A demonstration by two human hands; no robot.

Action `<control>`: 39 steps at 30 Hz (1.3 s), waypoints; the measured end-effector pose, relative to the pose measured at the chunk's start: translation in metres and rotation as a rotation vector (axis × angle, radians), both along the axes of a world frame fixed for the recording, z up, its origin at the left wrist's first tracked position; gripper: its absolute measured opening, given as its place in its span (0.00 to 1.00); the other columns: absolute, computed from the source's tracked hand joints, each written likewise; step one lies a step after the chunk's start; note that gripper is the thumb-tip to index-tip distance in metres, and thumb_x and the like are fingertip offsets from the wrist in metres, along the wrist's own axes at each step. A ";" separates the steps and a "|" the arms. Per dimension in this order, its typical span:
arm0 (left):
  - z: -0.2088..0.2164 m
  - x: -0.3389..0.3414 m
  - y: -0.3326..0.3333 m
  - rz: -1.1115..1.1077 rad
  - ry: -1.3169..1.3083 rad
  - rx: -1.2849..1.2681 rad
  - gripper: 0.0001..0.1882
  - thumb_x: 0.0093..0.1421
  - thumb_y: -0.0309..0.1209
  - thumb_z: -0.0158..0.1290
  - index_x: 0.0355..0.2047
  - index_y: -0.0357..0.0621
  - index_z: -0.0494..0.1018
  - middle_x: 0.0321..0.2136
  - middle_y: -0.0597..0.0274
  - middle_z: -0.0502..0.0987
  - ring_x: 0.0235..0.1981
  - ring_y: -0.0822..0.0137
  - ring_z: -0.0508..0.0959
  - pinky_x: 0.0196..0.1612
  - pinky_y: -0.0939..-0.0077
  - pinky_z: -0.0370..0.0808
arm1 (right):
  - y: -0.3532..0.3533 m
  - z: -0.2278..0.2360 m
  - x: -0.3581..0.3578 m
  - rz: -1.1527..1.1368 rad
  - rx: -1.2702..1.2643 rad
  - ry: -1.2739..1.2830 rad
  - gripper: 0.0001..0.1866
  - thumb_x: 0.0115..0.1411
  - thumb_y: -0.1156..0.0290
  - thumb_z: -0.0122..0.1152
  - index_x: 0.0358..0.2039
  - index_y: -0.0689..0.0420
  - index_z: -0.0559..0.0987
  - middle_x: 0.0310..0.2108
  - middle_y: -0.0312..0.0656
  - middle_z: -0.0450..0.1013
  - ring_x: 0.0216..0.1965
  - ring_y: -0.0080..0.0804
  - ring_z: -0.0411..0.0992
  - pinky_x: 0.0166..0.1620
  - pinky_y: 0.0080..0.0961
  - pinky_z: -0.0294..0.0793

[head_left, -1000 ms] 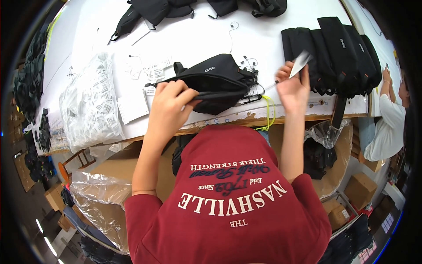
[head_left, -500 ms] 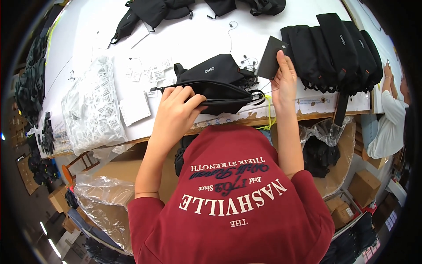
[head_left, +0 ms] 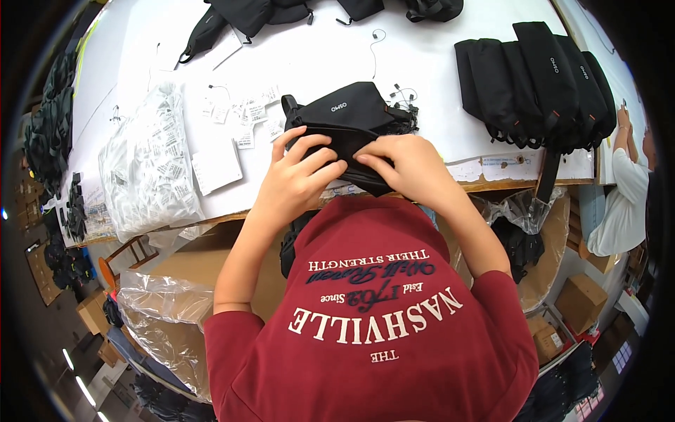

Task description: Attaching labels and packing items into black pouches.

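Observation:
A small black sling bag (head_left: 361, 98) lies near the table's front edge, its mouth toward me. My left hand (head_left: 299, 172) has its fingers curled over the left side of the mouth, gripping the fabric. At the right side of the same opening, my right hand (head_left: 404, 165) pinches something dark between thumb and fingers. Whether that is a card or the bag's fabric cannot be made out, black against black. Several tags on black cords (head_left: 403, 98) lie by the bag's right side.
Left of the bag are loose white tags (head_left: 246, 112), a white card stack (head_left: 216, 166) and a clear plastic bag full of tags (head_left: 149, 165). Black bags (head_left: 534, 88) stand in a row at right, more (head_left: 246, 15) at the back. A person (head_left: 626, 190) is at far right.
My right hand has come left and down from beside the row of bags to the bag's mouth. The black card it held up is no longer distinguishable. My left hand stays on the bag.

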State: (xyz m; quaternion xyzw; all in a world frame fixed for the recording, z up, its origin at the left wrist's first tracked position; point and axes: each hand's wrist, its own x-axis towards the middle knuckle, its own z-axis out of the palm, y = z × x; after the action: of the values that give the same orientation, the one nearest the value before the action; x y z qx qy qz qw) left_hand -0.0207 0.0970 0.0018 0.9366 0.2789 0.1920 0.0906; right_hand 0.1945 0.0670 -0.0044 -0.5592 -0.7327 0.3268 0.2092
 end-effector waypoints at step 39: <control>-0.035 0.031 0.017 0.282 -1.231 -1.806 0.23 0.55 0.33 0.57 0.49 0.36 0.68 0.37 0.60 0.76 0.35 0.72 0.78 0.39 0.80 0.76 | 0.028 0.038 -0.003 -0.128 0.161 0.188 0.07 0.54 0.70 0.62 0.33 0.56 0.76 0.25 0.37 0.74 0.20 0.28 0.69 0.25 0.22 0.68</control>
State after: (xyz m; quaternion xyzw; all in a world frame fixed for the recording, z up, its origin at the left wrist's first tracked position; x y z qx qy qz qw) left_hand 0.0100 0.1137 -0.0331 0.2294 0.3283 0.3598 0.8427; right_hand 0.1918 0.0951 0.0336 -0.5531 -0.6966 0.3039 0.3414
